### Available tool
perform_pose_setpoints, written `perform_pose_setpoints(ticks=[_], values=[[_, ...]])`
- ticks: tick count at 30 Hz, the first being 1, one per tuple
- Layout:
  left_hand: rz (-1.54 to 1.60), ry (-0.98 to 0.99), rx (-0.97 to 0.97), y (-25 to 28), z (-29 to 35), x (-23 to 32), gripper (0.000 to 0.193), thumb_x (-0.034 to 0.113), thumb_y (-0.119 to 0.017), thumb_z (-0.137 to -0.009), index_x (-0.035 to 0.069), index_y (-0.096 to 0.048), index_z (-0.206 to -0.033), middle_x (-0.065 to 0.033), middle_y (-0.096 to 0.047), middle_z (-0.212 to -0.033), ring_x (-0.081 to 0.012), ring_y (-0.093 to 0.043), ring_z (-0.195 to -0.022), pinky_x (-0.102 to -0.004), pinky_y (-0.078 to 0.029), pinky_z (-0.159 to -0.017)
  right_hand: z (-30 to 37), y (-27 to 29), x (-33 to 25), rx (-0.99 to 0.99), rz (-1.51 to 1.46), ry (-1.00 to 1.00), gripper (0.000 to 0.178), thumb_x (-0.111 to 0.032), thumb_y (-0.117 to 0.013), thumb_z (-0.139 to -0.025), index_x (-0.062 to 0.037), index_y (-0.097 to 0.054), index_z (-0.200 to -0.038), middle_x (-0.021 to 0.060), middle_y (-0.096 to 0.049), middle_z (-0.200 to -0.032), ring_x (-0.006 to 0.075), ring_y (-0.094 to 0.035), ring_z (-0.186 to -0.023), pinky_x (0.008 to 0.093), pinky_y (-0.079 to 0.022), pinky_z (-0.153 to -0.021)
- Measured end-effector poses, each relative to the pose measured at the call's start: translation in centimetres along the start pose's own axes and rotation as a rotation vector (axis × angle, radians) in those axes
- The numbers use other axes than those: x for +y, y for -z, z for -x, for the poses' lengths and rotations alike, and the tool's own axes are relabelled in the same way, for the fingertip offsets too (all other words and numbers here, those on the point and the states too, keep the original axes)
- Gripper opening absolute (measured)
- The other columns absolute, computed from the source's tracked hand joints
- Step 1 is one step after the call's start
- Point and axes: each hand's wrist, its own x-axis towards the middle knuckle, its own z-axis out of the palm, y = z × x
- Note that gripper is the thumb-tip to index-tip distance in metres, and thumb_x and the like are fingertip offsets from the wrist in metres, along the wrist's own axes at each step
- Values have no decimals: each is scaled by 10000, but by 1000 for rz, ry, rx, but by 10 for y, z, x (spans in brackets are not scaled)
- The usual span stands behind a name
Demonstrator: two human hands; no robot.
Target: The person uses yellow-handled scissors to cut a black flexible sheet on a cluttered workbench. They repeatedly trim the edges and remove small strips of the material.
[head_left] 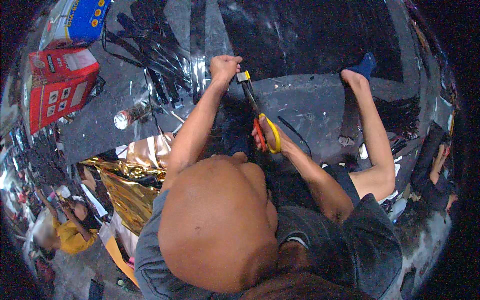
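My right hand is closed around the handles of a pair of scissors, one loop orange-red and the other yellow. Their blades point away from me, toward my left hand. That left hand is closed in a pinch beside a dark strip on the floor; what its fingers hold is hidden. Right by its fingertips, at the end of the blades, is a small grey-and-yellow block. Beyond both hands a large shiny black sheet lies flat on the grey floor.
Black strips lie heaped at the far left, near a red box and a blue-and-white box. A roll and gold foil lie left of me. Another person in yellow is at the lower left.
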Motion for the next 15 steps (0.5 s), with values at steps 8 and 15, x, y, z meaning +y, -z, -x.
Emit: perform_pose_setpoints(ticks=[8, 15], values=[[-55, -80, 6, 4, -1, 0, 217, 230, -702, -694, 17, -675, -722, -72, -655, -649, -140, -603, -558, -294, -465, -569, -27, -1, -14, 106, -36, 11, 764, -752, -341, -767, -13, -535, -779, 56, -472, -547, 163, -483, -428, 308, -447, -422], [-264, -175, 71, -11, 20, -18, 255, 265, -702, -739, 20, -640, -703, -66, -634, -649, -117, -586, -556, -276, -449, -531, -24, 2, -22, 150, 20, 49, 744, -730, -361, -785, -8, -528, -718, 52, -453, -509, 163, -482, -411, 312, -431, -399]])
